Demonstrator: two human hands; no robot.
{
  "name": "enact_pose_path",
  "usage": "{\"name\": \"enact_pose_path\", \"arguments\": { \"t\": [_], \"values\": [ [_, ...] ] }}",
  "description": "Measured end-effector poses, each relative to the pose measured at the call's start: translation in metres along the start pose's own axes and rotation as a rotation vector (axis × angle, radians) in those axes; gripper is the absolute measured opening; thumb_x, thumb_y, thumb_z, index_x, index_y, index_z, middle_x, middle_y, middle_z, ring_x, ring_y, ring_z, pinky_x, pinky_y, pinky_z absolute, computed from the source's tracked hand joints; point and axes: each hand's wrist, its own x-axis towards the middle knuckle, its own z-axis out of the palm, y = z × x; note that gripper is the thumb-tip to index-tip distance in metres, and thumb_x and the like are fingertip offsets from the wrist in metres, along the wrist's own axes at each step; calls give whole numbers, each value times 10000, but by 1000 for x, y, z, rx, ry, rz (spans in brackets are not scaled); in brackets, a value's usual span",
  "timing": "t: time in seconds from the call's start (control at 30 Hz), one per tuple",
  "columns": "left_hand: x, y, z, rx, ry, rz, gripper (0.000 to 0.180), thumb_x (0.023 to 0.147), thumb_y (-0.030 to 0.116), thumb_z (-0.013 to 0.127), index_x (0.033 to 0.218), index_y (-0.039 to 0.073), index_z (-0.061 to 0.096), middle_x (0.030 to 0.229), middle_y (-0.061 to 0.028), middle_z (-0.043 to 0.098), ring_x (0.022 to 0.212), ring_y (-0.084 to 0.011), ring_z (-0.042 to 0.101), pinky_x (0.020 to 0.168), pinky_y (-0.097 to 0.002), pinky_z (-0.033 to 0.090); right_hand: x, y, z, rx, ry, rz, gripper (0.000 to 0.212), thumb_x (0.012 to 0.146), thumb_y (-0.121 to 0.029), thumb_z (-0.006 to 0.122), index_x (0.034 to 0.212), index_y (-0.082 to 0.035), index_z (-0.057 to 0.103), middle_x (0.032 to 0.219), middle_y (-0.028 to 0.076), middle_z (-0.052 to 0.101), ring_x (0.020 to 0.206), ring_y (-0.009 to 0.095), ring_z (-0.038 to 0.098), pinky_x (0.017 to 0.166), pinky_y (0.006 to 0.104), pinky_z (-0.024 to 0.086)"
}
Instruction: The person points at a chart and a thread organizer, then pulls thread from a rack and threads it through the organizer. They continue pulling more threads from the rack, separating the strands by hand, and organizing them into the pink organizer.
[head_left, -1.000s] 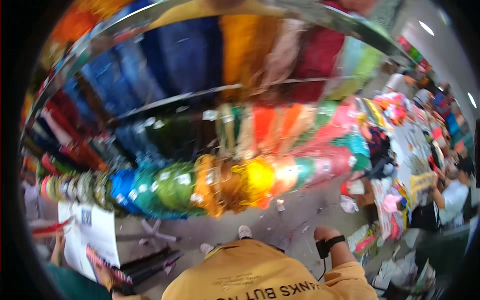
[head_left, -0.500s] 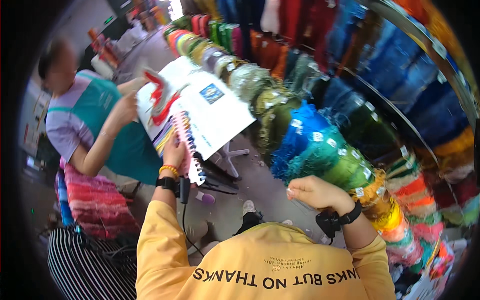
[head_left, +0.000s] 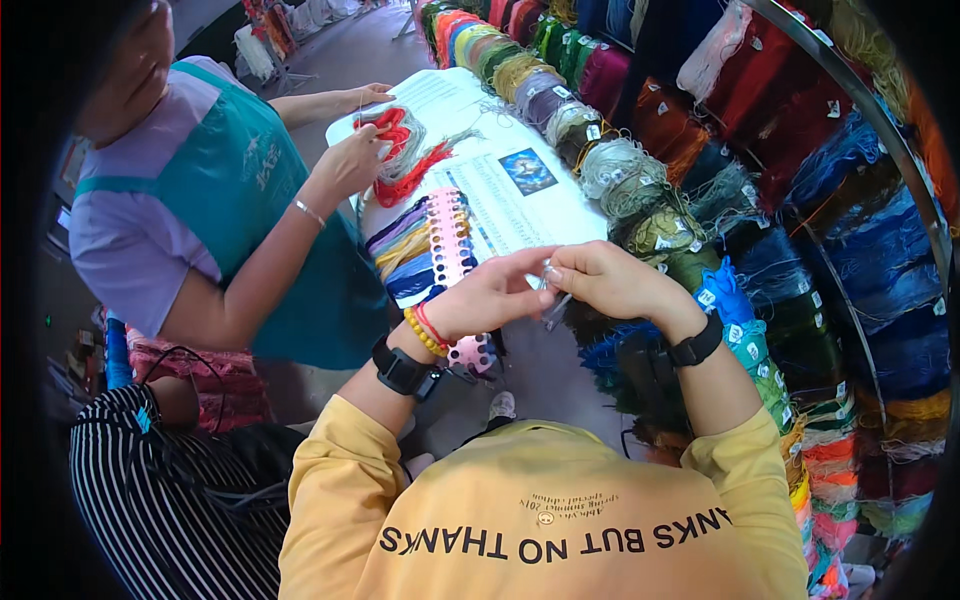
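My left hand [head_left: 490,295] and my right hand [head_left: 615,283] meet fingertip to fingertip over the near edge of a white printed sheet [head_left: 540,222]. Pinched between them is a thin grey thread [head_left: 548,276], its loose ends hanging just below my fingers. Part of the left fingertips is hidden behind the right hand. Close to my left wrist lies a pink punched thread card [head_left: 450,235], with bundles of purple, yellow and blue thread [head_left: 405,245] looped through its holes.
Across the sheet, a co-worker's hand [head_left: 350,160] handles red and grey thread [head_left: 400,150]. A rail of tagged thread hanks [head_left: 625,175] runs along the right, with more hanks [head_left: 770,90] hung behind. Pink hanks [head_left: 225,385] hang at lower left beside a striped garment [head_left: 170,490].
My left hand has left the pink card and come right to meet my right hand, which has moved up and left. The sheet and co-worker now appear nearer, the view having shifted.
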Motion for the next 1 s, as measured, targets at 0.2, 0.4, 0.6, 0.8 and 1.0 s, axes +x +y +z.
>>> {"name": "enact_pose_path", "arguments": {
  "t": [0.2,0.4,0.6,0.8,1.0],
  "values": [
    [6,13,-30,475,86,-115,196,797,203,524,828,23,595,585,-55,540,515,-101,478,502,-249,397,7,-4,-21,3,89,43,217,791,-209,541,788,7,562,638,59,539,594,111,474,555,271,391],
    [1,32,-36,561,174,-49,173,814,176,511,801,22,590,596,-8,509,533,-54,435,487,-209,360,9,24,-31,-78,208,75,193,772,-196,561,849,-19,548,654,65,544,581,128,483,537,277,393],
    [4,18,-22,510,288,83,153,825,151,519,817,6,566,615,21,500,554,-19,423,465,-184,339,28,-8,12,397,25,-38,652,707,-21,562,1267,-117,243,1076,122,448,577,99,522,522,230,427],
    [3,14,-45,647,558,133,193,776,192,546,779,3,582,649,-94,525,532,-165,479,513,-285,388,60,-6,19,442,221,-114,365,740,-47,568,1091,-56,468,655,8,501,521,58,449,466,208,377],
    [-7,1,-64,395,617,46,177,800,171,535,779,0,578,606,-13,488,529,-75,406,485,-221,342,87,-6,31,-47,509,-343,135,733,-101,600,839,-19,582,636,65,502,493,118,465,469,234,384]
  ]
}}
